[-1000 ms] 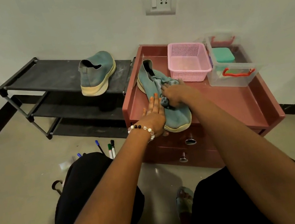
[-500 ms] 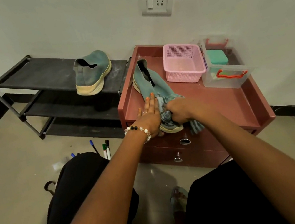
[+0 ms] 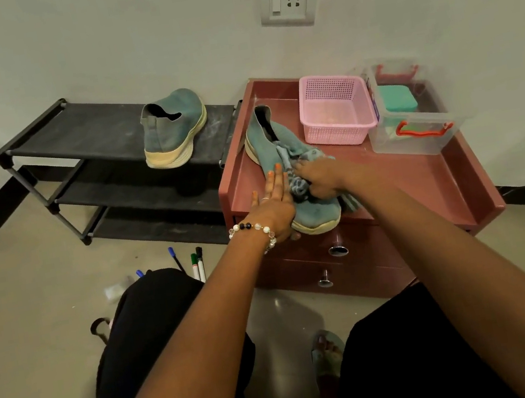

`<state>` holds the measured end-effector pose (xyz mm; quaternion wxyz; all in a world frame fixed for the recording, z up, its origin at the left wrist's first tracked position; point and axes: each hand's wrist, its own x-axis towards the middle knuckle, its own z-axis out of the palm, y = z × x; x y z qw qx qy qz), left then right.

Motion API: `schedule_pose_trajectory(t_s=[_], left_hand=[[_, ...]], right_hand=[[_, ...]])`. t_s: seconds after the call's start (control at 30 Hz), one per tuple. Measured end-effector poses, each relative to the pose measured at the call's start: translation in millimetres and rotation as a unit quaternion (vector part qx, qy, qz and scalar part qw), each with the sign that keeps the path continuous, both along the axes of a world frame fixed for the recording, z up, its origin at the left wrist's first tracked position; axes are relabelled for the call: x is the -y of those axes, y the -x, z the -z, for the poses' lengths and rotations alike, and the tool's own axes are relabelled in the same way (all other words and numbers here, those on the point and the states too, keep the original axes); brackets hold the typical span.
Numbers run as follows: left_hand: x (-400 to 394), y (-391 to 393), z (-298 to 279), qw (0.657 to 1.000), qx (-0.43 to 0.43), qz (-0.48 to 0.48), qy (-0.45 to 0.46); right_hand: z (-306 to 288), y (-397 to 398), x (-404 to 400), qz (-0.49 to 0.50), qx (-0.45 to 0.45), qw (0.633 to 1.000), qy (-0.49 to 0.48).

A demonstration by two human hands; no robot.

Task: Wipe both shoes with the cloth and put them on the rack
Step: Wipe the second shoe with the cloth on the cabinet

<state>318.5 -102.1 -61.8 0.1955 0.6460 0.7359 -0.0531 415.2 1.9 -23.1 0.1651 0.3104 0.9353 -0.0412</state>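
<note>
Since half a second ago, the right hand (image 3: 322, 179) with the cloth (image 3: 299, 180) has moved from the toe end up to the middle of the shoe (image 3: 288, 173); the left hand (image 3: 274, 203) has stayed pressed flat on it.

At the left, the black rack (image 3: 86, 131) holds the other shoe (image 3: 174, 128) on its top shelf, standing upright. Pens (image 3: 197, 262) lie on the floor below it. On the red cabinet (image 3: 400, 182), a pink basket (image 3: 335, 110) stands at the back; nothing shows inside it. Just beside it to the right, a clear box (image 3: 417, 134) with red handles holds a green case (image 3: 399, 99).

Fingers of the left hand lie straight along the shoe's left side, palm down, holding it steady. Just to the right, the right hand is curled round the bunched cloth, pressing it onto the shoe's upper. That shoe lies on the cabinet top under both hands, its toe at the front edge and its heel towards the wall.
</note>
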Motion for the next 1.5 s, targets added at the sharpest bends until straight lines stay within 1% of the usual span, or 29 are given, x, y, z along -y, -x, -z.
schedule_pose_trajectory(t_s=[0.07,0.1,0.17,0.33,0.4,0.47,0.57,0.63,0.77,0.83,0.9,0.93,0.97,1.0,1.03,1.07,1.13,1.17,1.2,1.23,1.27,1.3,1.33,1.37,1.4,1.43,1.47,1.5], left_hand=[[0.0,-0.5,1.2,1.000,0.008,-0.003,-0.007],[-0.1,-0.7,1.9,1.000,0.009,-0.003,-0.006],[0.0,-0.5,2.1,1.000,0.008,-0.004,-0.003],[0.1,-2.8,-0.7,1.000,0.014,-0.013,-0.002],[0.2,-2.5,-2.0,1.000,0.010,-0.011,-0.002],[1.4,-2.2,-3.5,1.000,0.017,-0.007,-0.001],[2.2,-0.8,-1.0,1.000,0.017,-0.004,-0.002],[1.1,1.5,1.2,1.000,0.014,0.001,-0.008],[2.8,4.3,-1.0,1.000,0.007,0.009,-0.004],[3.9,3.6,-0.8,1.000,0.000,0.013,-0.005],[3.4,3.0,-0.2,1.000,-0.002,0.009,-0.018],[3.5,3.0,-0.2,1.000,-0.005,0.005,-0.025],[3.4,3.3,0.0,1.000,-0.010,0.004,-0.029],[3.6,3.0,-1.0,0.999,-0.017,0.006,-0.030],[3.5,2.7,-1.3,0.999,-0.029,0.011,-0.032],[4.2,2.1,-2.1,0.998,-0.042,0.017,-0.036],[6.4,-0.4,-7.0,0.996,-0.060,0.033,-0.048],[7.2,-2.6,-10.1,0.996,-0.061,0.045,-0.055],[7.5,-5.8,-13.3,0.994,-0.059,0.063,-0.062],[7.7,-9.8,-16.5,0.993,-0.056,0.082,-0.067],[7.9,-13.5,-18.8,0.991,-0.057,0.098,-0.069],[8.9,-16.2,-20.2,0.990,-0.062,0.109,-0.066],[9.6,-16.9,-19.9,0.989,-0.072,0.114,-0.056],[11.1,-16.6,-17.6,0.989,-0.083,0.114,-0.040],[12.1,-15.6,-14.2,0.989,-0.092,0.114,-0.024],[12.7,-14.2,-10.5,0.988,-0.097,0.116,-0.016],[12.7,-12.8,-7.1,0.988,-0.098,0.118,-0.016],[12.7,-12.0,-3.8,0.988,-0.101,0.118,-0.022]], right_hand=[[-6.2,-20.9,12.1,-0.015,0.008,0.999,0.038],[-6.7,-29.3,18.2,-0.028,0.021,0.998,0.043],[-4.0,-34.4,23.4,-0.043,0.048,0.998,0.015],[6.8,-3.5,14.2,-0.001,0.066,0.995,-0.068],[10.0,11.2,1.5,-0.002,0.058,0.995,-0.081],[9.3,19.3,-7.2,-0.005,0.034,0.997,-0.071],[9.6,13.0,-4.3,-0.003,0.023,0.998,-0.055],[8.7,-1.3,5.7,-0.002,0.001,1.000,-0.028],[-7.7,-32.7,34.8,0.010,-0.047,0.995,0.084],[-14.6,-48.0,49.0,0.023,-0.065,0.988,0.140],[-26.3,-62.4,61.0,0.051,-0.112,0.969,0.214],[-33.6,-68.1,65.0,0.085,-0.157,0.953,0.247],[-40.3,-73.6,66.1,0.136,-0.221,0.926,0.276],[-45.5,-78.5,64.7,0.202,-0.300,0.884,0.295],[-46.3,-82.6,58.5,0.277,-0.383,0.829,0.299],[-46.8,-85.9,52.8,0.347,-0.466,0.762,0.286],[-45.9,-89.7,42.3,0.448,-0.604,0.626,0.207],[-45.8,-91.4,38.4,0.478,-0.643,0.578,0.153],[-46.0,-92.3,36.2,0.500,-0.655,0.557,0.101],[-47.1,-90.7,36.1,0.506,-0.649,0.565,0.063],[-46.0,-87.2,36.9,0.486,-0.632,0.601,0.052],[-44.2,-82.2,39.5,0.442,-0.605,0.659,0.066],[-41.0,-75.4,44.0,0.383,-0.558,0.730,0.094],[-34.5,-69.1,47.8,0.318,-0.486,0.805,0.121],[-26.1,-63.9,52.1,0.251,-0.379,0.880,0.137],[-15.2,-58.9,56.1,0.197,-0.259,0.934,0.149],[-6.6,-53.8,60.0,0.150,-0.160,0.966,0.134],[-2.2,-50.3,63.1,0.113,-0.099,0.983,0.105]])
